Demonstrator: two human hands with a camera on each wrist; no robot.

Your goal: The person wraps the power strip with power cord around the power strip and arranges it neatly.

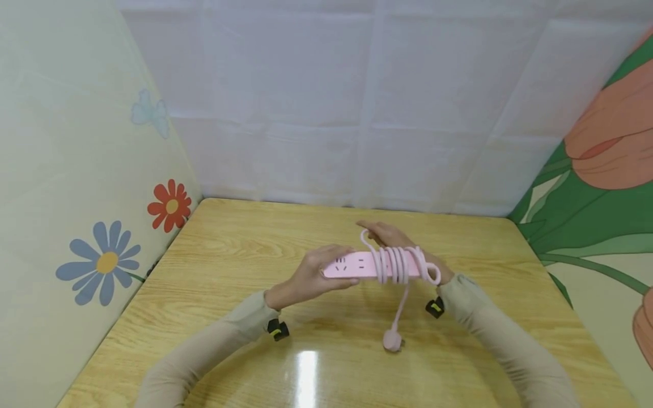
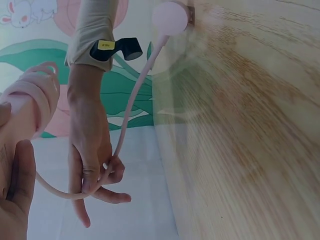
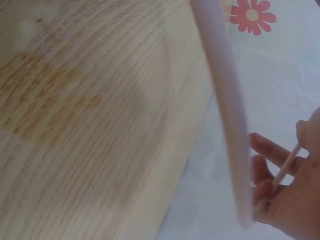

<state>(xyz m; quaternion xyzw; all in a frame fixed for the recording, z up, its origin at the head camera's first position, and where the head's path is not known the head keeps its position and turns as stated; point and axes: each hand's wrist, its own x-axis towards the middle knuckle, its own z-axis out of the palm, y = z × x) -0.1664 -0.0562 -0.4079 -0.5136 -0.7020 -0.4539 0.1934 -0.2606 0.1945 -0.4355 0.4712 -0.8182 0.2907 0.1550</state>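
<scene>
A pink power strip (image 1: 351, 266) is held up above the table, its sockets facing the head camera. My left hand (image 1: 315, 275) grips its left end, thumb on one long edge and fingers on the other. Several turns of pink cord (image 1: 397, 265) wrap the strip's right half, with small loops sticking out. Behind the strip is my right hand (image 1: 391, 235), partly hidden in the head view. In the left wrist view the right hand (image 2: 92, 135) pinches the cord between thumb and fingers. The cord's free end hangs down to a round plug (image 2: 170, 19).
Below lies a glossy wooden table (image 1: 245, 238). A white cloth (image 1: 306, 113) hangs behind it. Printed panels stand on both sides, flowers (image 1: 107, 262) on the left and large tulips (image 1: 612, 136) on the right. A dark wrist camera (image 1: 278, 329) sits on each sleeve.
</scene>
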